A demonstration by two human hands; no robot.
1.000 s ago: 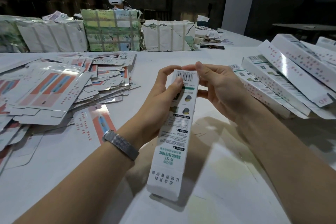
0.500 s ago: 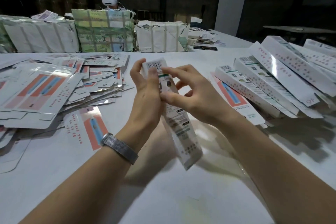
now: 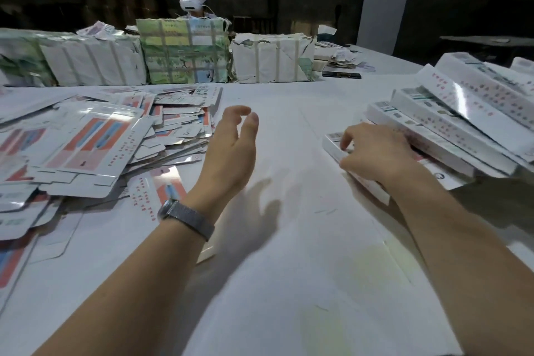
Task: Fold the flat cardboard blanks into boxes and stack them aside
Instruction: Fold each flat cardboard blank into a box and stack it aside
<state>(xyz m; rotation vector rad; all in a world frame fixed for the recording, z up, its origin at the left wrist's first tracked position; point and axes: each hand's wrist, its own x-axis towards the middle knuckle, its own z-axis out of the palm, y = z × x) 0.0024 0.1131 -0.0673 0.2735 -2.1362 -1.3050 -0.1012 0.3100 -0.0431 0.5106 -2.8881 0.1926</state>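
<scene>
Glossy flat blanks [image 3: 83,147] lie fanned in a loose heap on the left of the white bench [image 3: 289,240]; long, slim folded boxes [image 3: 462,124] lean stacked on the right, with bare bench between. The right hand [image 3: 375,153] grips a folded box [image 3: 335,144] at the stack's near edge, its fingers curled round it. The left hand [image 3: 231,150] hovers, fingers relaxed, holding nothing.

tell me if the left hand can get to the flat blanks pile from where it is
Probably yes: the left hand hovers open and empty just beside the flat blanks pile, with nothing between them.
</scene>
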